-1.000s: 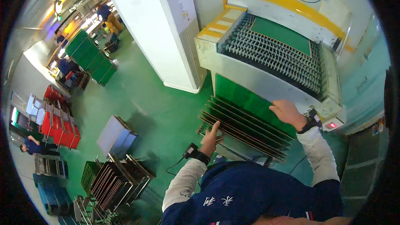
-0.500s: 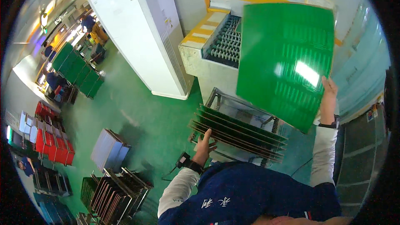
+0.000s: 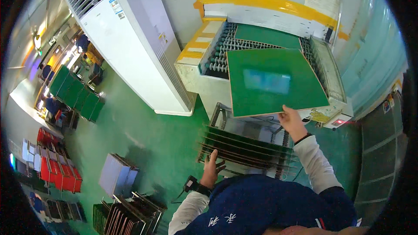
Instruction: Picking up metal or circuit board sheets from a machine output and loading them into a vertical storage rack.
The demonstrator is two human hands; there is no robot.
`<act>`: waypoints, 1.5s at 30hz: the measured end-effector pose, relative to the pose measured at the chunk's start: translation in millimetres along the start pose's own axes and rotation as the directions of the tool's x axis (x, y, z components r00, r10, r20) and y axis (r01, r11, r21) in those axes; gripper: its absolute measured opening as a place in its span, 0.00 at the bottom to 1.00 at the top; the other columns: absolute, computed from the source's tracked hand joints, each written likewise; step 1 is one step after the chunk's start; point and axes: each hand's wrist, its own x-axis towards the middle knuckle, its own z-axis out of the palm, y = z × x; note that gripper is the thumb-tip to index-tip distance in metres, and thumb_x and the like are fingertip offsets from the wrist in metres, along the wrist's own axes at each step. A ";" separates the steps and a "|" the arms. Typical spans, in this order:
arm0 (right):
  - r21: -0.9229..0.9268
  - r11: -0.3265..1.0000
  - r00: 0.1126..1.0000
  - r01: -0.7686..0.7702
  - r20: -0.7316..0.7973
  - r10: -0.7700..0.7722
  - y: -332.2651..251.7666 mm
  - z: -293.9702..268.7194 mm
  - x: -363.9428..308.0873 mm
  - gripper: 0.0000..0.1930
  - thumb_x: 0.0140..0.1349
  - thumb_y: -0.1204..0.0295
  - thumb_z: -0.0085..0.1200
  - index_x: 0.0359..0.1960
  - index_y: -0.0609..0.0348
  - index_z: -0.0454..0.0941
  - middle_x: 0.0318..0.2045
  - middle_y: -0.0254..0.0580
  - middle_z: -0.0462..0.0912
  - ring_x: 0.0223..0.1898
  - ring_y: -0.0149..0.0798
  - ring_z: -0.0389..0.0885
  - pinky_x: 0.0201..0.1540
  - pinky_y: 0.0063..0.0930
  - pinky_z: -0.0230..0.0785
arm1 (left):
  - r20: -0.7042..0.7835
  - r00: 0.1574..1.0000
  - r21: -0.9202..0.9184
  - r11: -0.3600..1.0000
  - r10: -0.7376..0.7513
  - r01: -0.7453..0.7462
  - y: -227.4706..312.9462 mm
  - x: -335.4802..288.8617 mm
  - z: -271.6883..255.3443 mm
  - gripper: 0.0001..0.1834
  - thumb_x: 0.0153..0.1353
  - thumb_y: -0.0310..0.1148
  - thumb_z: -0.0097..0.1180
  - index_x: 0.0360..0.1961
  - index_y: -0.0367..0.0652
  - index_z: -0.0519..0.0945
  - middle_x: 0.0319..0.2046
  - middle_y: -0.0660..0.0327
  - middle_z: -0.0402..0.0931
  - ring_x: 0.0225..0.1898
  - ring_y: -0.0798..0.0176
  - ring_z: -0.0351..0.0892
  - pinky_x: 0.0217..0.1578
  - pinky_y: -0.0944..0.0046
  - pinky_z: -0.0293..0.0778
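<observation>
My right hand [image 3: 293,123] is closed on the near edge of a green circuit board panel [image 3: 274,82]. The panel is tilted over the front of a roller conveyor [image 3: 217,58], overlapping its rollers. Another green panel [image 3: 265,36] lies flat on the rollers behind it. My left hand [image 3: 210,172] is at the left end of several dark panels [image 3: 248,146] standing in a wire rack [image 3: 217,116] below the conveyor. Its thumb and fingers are apart by the panel edges; whether they touch is hard to tell.
A tall white air conditioner [image 3: 126,39] stands left of the conveyor. On the green floor are a stack of pale panels [image 3: 117,176] and a loaded rack [image 3: 126,217]. A grey cabinet [image 3: 381,148] is at right. People work at the far left.
The panel in my right hand has swung from steeply raised to lower and flatter over the conveyor, uncovering the rollers and the panel behind. My left hand stays by the rack.
</observation>
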 end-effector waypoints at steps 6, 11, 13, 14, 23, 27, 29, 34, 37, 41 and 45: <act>0.035 0.971 0.972 -0.235 0.030 0.234 26.2 20.7 9.1 0.07 0.60 0.71 0.52 0.36 0.60 0.71 0.36 0.43 0.77 0.40 0.40 0.75 0.44 0.34 0.72 | -0.023 1.000 -0.008 1.000 -0.001 0.001 4.0 -4.4 6.2 0.40 0.53 0.51 0.58 0.60 0.42 0.54 0.57 0.49 0.58 0.42 0.49 0.74 0.37 0.54 0.75; 0.032 0.943 0.941 -0.332 0.081 0.329 39.7 29.1 21.2 0.12 0.62 0.68 0.50 0.42 0.64 0.69 0.41 0.48 0.75 0.44 0.41 0.75 0.46 0.32 0.73 | -0.001 1.000 -0.013 1.000 -0.008 0.008 0.6 2.0 2.7 0.43 0.53 0.52 0.58 0.60 0.40 0.52 0.57 0.45 0.55 0.44 0.48 0.74 0.38 0.53 0.75; 0.064 0.953 0.954 -0.297 0.051 0.295 42.3 34.9 27.1 0.10 0.62 0.69 0.49 0.40 0.64 0.69 0.39 0.47 0.75 0.42 0.41 0.76 0.44 0.32 0.74 | -0.012 1.000 0.000 1.000 -0.004 0.004 1.6 1.3 5.6 0.44 0.53 0.53 0.58 0.61 0.40 0.51 0.57 0.45 0.56 0.44 0.48 0.74 0.39 0.52 0.75; 0.089 0.960 0.965 -0.264 0.019 0.263 43.3 37.1 30.3 0.09 0.63 0.70 0.49 0.37 0.63 0.69 0.38 0.46 0.75 0.40 0.41 0.76 0.43 0.31 0.75 | -0.018 1.000 -0.004 1.000 -0.009 0.009 2.9 -0.3 7.4 0.43 0.53 0.52 0.58 0.61 0.40 0.51 0.57 0.45 0.56 0.44 0.47 0.74 0.39 0.52 0.75; 0.113 0.986 0.991 -0.122 0.076 0.114 47.7 53.5 47.4 0.08 0.63 0.70 0.49 0.37 0.63 0.69 0.37 0.45 0.75 0.40 0.42 0.76 0.44 0.31 0.75 | -0.048 0.998 0.047 0.998 -0.042 0.044 8.6 -5.0 16.3 0.34 0.60 0.54 0.48 0.58 0.40 0.59 0.50 0.52 0.64 0.46 0.52 0.71 0.46 0.53 0.71; 0.156 0.980 0.991 -0.121 0.076 0.111 50.3 43.2 67.1 0.08 0.63 0.70 0.49 0.36 0.63 0.69 0.36 0.45 0.75 0.38 0.42 0.77 0.40 0.30 0.75 | -0.025 0.999 0.061 0.997 -0.042 0.043 11.2 -4.9 19.8 0.35 0.59 0.54 0.49 0.58 0.39 0.59 0.51 0.51 0.63 0.47 0.52 0.71 0.46 0.53 0.71; 0.118 0.981 0.988 -0.151 0.012 0.151 49.0 49.4 67.8 0.09 0.63 0.69 0.50 0.35 0.62 0.69 0.35 0.45 0.75 0.36 0.42 0.77 0.37 0.30 0.75 | 0.013 0.998 0.018 0.998 -0.056 0.056 10.5 -1.7 16.9 0.33 0.59 0.52 0.51 0.56 0.41 0.58 0.54 0.52 0.61 0.47 0.51 0.71 0.45 0.52 0.71; 0.126 0.978 0.985 -0.169 -0.001 0.170 47.3 59.3 68.1 0.09 0.62 0.68 0.50 0.34 0.62 0.68 0.34 0.46 0.75 0.35 0.42 0.77 0.35 0.29 0.74 | 0.018 0.998 0.010 0.998 -0.057 0.057 9.5 -4.0 16.1 0.32 0.59 0.51 0.51 0.56 0.41 0.60 0.56 0.53 0.61 0.48 0.51 0.70 0.46 0.52 0.71; 0.143 0.974 0.983 -0.177 -0.021 0.182 51.8 60.9 70.6 0.09 0.62 0.68 0.50 0.35 0.63 0.69 0.34 0.46 0.75 0.35 0.42 0.77 0.35 0.29 0.74 | -0.010 0.998 0.014 0.998 -0.055 0.055 12.6 -14.5 22.2 0.33 0.60 0.51 0.50 0.58 0.42 0.59 0.57 0.54 0.60 0.48 0.51 0.70 0.47 0.52 0.70; 0.160 0.968 0.981 -0.193 0.009 0.194 48.5 62.9 64.3 0.10 0.62 0.69 0.50 0.35 0.65 0.69 0.32 0.48 0.75 0.34 0.42 0.77 0.35 0.30 0.75 | 0.029 0.993 0.013 0.994 -0.112 0.111 7.1 -1.8 7.7 0.44 0.56 0.57 0.52 0.64 0.43 0.49 0.59 0.48 0.52 0.52 0.47 0.66 0.52 0.47 0.68; 0.164 0.974 0.987 -0.153 0.070 0.144 57.3 46.3 82.9 0.11 0.62 0.69 0.49 0.40 0.65 0.71 0.37 0.47 0.76 0.39 0.40 0.77 0.42 0.29 0.72 | -0.012 0.993 0.076 0.990 -0.118 0.118 12.0 -5.4 22.4 0.37 0.60 0.53 0.49 0.63 0.42 0.54 0.59 0.52 0.55 0.54 0.46 0.64 0.51 0.49 0.68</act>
